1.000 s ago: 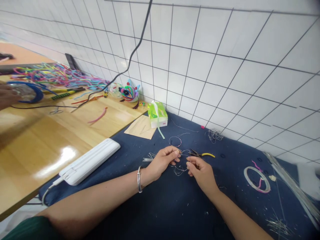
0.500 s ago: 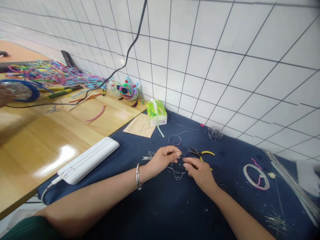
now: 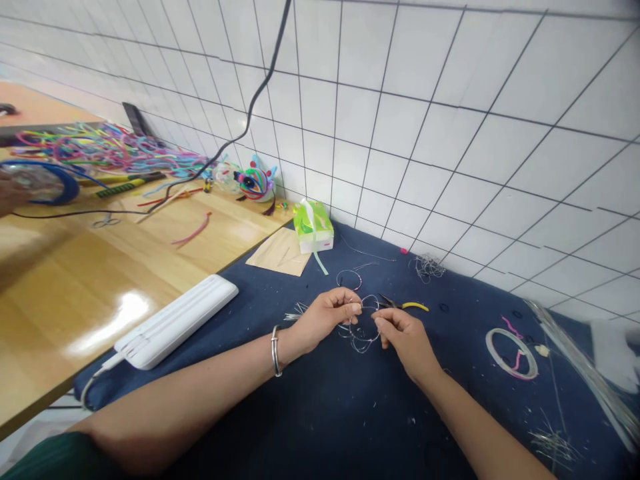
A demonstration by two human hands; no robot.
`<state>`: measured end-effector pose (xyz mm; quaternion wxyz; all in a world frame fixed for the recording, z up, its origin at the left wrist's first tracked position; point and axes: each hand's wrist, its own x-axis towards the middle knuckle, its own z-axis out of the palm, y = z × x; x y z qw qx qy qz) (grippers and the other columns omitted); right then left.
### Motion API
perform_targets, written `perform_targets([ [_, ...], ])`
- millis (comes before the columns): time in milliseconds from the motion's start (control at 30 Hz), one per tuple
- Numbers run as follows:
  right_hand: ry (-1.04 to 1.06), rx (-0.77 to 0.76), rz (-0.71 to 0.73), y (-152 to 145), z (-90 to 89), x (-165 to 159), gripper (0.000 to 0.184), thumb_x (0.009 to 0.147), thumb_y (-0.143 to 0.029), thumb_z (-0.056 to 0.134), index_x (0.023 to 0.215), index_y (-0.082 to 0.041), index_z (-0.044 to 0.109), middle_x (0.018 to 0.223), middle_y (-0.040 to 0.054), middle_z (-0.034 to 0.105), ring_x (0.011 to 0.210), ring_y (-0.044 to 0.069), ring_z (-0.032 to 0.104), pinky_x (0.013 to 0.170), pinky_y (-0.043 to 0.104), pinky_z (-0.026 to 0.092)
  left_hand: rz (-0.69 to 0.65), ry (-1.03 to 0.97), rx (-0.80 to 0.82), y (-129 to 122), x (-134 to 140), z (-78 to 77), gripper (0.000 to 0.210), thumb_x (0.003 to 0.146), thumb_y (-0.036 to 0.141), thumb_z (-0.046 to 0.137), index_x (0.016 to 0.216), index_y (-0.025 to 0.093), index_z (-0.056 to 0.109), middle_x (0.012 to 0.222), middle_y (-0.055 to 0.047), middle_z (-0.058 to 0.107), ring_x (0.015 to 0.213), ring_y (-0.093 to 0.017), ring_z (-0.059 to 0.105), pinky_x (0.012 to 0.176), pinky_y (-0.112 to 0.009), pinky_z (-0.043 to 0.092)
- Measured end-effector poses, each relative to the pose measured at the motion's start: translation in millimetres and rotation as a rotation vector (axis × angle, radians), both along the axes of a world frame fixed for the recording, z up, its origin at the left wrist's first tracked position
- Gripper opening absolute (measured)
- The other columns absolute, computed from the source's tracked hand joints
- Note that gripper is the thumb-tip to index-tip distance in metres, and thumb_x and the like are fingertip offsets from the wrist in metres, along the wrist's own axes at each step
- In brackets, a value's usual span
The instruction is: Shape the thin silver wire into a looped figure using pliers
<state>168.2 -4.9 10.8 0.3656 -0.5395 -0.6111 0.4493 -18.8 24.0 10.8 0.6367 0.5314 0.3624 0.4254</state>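
A thin wire frame bent into loops (image 3: 369, 341) hangs between my two hands over the dark blue cloth. Its left side is pinched between the thumb and fingers of my left hand (image 3: 336, 313), which has a silver bangle at the wrist. My right hand (image 3: 403, 333) grips the frame's right side with closed fingertips. Just behind my right hand lie pliers with yellow handles (image 3: 415, 307), partly covered by it. A separate wire ring (image 3: 349, 280) rests on the cloth beyond my left hand. Cut wire pieces (image 3: 296, 312) lie left of that hand.
A white power bank-like box with a cable (image 3: 177, 320) lies at left. Ahead are a green tissue pack (image 3: 314, 227), brown paper (image 3: 279, 252) and tangled wire (image 3: 429, 267). A white ring-shaped roll (image 3: 511, 355) lies right. Another person's hand (image 3: 13, 190) shows at far left.
My hands have moved slightly apart, the right one shifting right and covering more of the pliers. The wire loops between them show more openly now.
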Motion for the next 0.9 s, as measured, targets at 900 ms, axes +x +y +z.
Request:
perform_targets([
  [900,-0.005,-0.072,0.142,4,2.2,-1,0.022,0.078,-0.037,0.052,0.087,-0.018,0.059,0.067,-0.0015,0.056,0.056,0.009,0.05,0.051,0.02,0.04,0.161,-0.072,-0.023,1,5,-7.9,0.015,0.077,0.028,0.058,0.079,0.015,0.051,0.064,0.003,0.05,0.058,-0.007,0.048,0.058,-0.02,0.039],
])
